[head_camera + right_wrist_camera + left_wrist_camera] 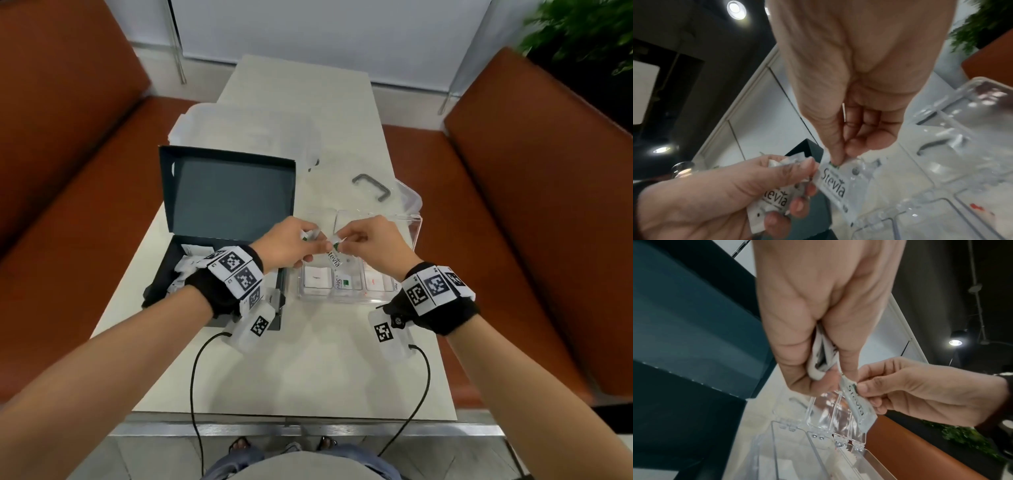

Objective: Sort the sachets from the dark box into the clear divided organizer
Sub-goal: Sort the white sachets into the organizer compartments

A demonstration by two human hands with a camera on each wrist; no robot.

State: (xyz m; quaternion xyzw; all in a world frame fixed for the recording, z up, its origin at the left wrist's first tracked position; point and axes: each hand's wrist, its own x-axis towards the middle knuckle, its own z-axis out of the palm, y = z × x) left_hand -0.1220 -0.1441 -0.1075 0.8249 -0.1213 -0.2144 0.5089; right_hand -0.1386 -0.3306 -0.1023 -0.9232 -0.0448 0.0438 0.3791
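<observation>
Right hand (851, 91) pinches Stevia sachet's (835, 185) top edge.

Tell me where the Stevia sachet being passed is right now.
In the head view, the Stevia sachet hangs above the clear organizer, pinched by the right hand, beside the left hand.

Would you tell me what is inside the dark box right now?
White sachets lie piled in the dark box; the left hand and its wristband hide the rest.
</observation>
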